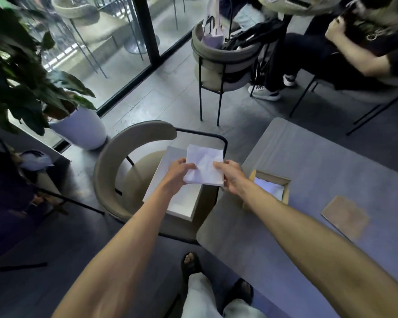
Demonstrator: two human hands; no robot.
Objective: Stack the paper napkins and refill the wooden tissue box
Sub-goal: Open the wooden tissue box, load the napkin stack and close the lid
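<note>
- Above the seat of the curved-back chair point(106, 171), both hands held a stack of white paper napkins point(205, 167) in the air, over a large white box point(182, 203) that rested on that seat.
- Left hand point(176, 173) gripped the stack's left edge, its fingers point(189, 166) closed on the napkins with the thumb lying across the top sheet.
- Right hand point(231, 175) gripped the right edge in the same way, thumb on top and the remaining fingers under the stack, out of sight.
- Top napkin was creased; the stack's edges looked roughly aligned, with the near edge showing several layers.
- Wooden tissue box point(270, 190) stood open on the grey bench point(319, 226), just right of the right wrist, with white paper visible inside it.
- Flat wooden lid point(345, 216) lay on the bench, apart from the box, to its right.
- Potted plant point(78, 129) in a white pot stood on the floor to the left, beside a glass door.
- Another seated person point(354, 42) occupied a chair in the far right background, and a second chair point(225, 58) there carried bags.
- Wearer's legs and dark sandals showed at the bottom of the view.
</note>
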